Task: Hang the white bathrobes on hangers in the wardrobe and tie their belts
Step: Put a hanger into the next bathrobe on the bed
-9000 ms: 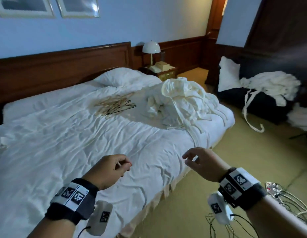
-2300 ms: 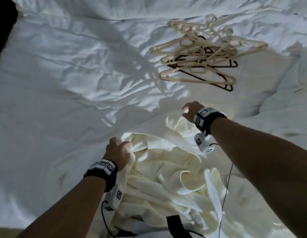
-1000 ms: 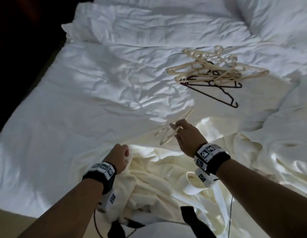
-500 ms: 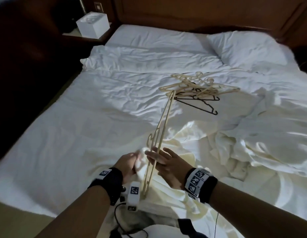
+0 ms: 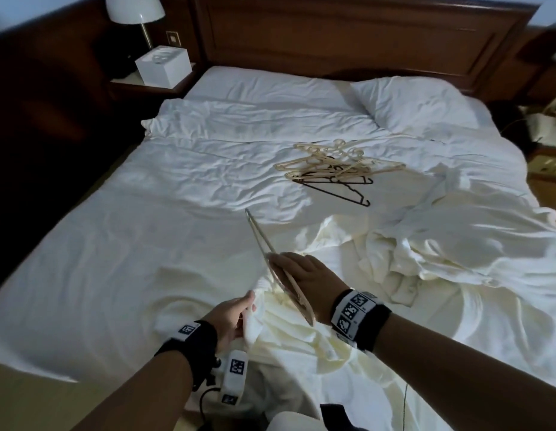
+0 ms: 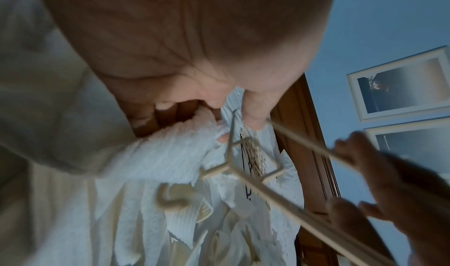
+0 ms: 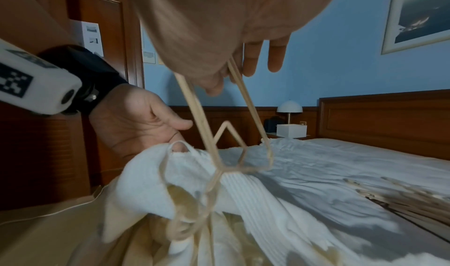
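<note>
left side of bed: bare sheet, open w/ room for a hand
mid-bed: hanger pile lay in the way
right: heaped bathrobes blocked that side
headboard: closed off far end

Near the bed's foot edge: bathrobe, with hanger just above it. Toward the head, right of centre: pile of hangers. At the head's right corner: pillow. Along the right edge: second bathrobe. Beyond the head's left corner: lamp and box.
</note>
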Available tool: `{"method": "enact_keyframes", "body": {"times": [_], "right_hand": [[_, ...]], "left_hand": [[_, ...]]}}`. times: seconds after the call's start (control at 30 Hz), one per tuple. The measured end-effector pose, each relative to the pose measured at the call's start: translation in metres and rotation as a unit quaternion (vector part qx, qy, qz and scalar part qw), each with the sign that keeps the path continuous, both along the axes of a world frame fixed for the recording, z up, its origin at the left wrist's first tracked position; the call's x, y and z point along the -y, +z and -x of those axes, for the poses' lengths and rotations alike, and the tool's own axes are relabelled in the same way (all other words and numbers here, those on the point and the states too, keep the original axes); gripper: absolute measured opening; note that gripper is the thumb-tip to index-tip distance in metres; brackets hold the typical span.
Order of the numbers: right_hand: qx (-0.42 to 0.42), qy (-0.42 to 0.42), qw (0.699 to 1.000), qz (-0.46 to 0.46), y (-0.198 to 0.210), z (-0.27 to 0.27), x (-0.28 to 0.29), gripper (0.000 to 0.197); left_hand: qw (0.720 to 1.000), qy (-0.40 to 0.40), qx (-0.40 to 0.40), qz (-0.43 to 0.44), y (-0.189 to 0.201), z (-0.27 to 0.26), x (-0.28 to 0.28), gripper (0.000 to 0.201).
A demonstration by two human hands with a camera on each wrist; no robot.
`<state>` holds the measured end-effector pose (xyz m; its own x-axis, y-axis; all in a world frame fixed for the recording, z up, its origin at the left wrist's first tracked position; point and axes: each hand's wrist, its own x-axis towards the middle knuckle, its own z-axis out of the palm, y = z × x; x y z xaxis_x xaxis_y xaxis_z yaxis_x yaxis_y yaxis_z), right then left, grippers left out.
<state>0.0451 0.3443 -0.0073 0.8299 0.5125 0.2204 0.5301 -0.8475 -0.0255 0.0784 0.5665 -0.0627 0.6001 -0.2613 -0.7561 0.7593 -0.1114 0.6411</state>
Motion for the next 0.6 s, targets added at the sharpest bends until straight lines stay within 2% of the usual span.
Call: {"method": "enact_keyframes", "body": {"times": [0.03,0.1,0.17,0.23,0.3,0.37,0.47,0.53,0.6], "right_hand": [[0.000,0.003,1.000,0.008,0.000,0.002,0.000,0.067],[-0.002,0.004,0.999,0.041,-0.004,0.006,0.001,0.058],[0.008,-0.008,0.998,0.056,-0.009,0.010,0.006,0.034],[-0.001,-0.017,0.997,0.072,-0.005,0.016,0.013,0.020],[-0.049,-0.038,0.994,0.094,0.007,0.020,0.022,0.031],[-0.112,-0.091,0.986,0.089,0.021,0.019,0.034,0.047],[-0.141,-0.159,0.977,0.000,0.034,0.011,0.049,0.057],[-0.092,-0.156,0.977,-0.109,0.034,0.009,0.053,0.045],[-0.058,-0.167,0.951,-0.253,0.034,0.009,0.049,0.034]], "left_hand": [[1.000,0.000,0.002,0.003,-0.003,0.001,0.001,0.046],[1.000,-0.003,0.005,-0.004,-0.002,0.005,0.000,0.035],[1.000,0.009,0.004,-0.016,-0.003,0.007,-0.004,0.029],[0.999,0.023,0.014,-0.042,-0.008,0.008,-0.013,0.041],[0.997,0.030,0.025,-0.066,-0.011,0.008,-0.020,0.045],[0.995,0.038,0.039,-0.082,-0.006,0.007,-0.024,0.034],[0.994,0.045,0.045,-0.087,-0.003,0.002,-0.027,0.030],[0.995,0.049,0.035,-0.084,-0.002,-0.001,-0.028,0.032],[0.996,0.051,0.024,-0.073,0.001,-0.002,-0.029,0.032]]}}
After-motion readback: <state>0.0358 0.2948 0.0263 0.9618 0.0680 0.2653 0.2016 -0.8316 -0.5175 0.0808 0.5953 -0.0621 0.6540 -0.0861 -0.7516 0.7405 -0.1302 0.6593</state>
